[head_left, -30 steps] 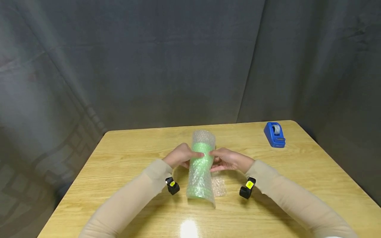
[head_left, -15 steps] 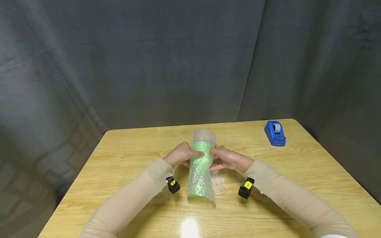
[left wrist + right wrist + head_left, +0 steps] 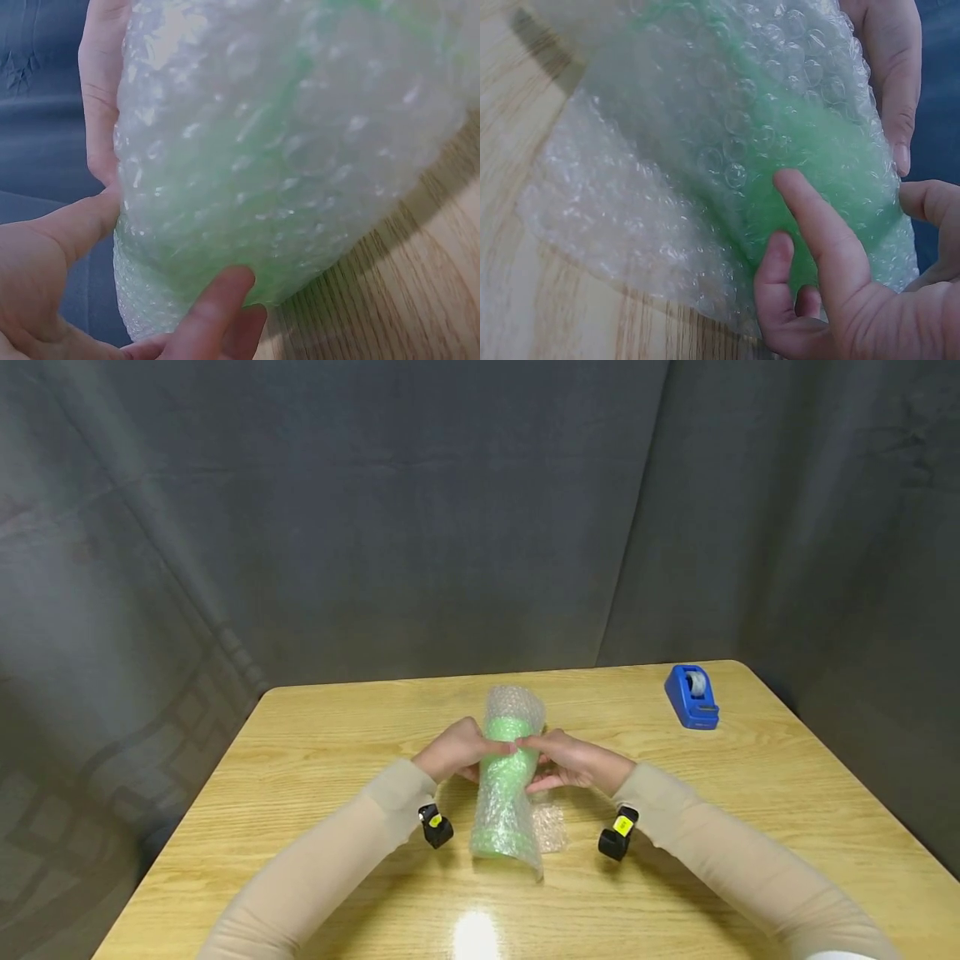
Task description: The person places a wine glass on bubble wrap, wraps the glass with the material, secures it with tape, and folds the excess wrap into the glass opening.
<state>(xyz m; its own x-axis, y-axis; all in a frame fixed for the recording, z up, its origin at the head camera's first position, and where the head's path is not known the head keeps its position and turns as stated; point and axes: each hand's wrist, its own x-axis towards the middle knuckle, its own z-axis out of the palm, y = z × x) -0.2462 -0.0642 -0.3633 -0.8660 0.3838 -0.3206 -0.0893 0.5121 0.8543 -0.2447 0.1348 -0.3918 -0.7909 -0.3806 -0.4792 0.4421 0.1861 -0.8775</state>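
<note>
A roll of clear bubble wrap (image 3: 504, 822) lies lengthwise on the table, wound round a green object (image 3: 510, 772) whose kind is hidden by the wrap. My left hand (image 3: 459, 750) grips the roll from the left, thumb across the top and fingers against its side. From the right, my right hand (image 3: 573, 762) holds it too, its thumb tip close to the left thumb. In the right wrist view, two fingers (image 3: 821, 232) press on the bubbled side above a loose flap (image 3: 622, 202). The left wrist view shows fingertips (image 3: 217, 307) against the wrap's lower side.
A blue tape dispenser (image 3: 692, 697) with a roll of tape stands at the table's back right. The wooden table (image 3: 337, 727) reaches to dark curtains (image 3: 435, 527) behind and at both sides. A loose end of wrap (image 3: 550, 828) lies flat right of the roll.
My right thumb has slid slightly left over the top of the roll, closer to the left thumb. The left hand and the roll have hardly moved.
</note>
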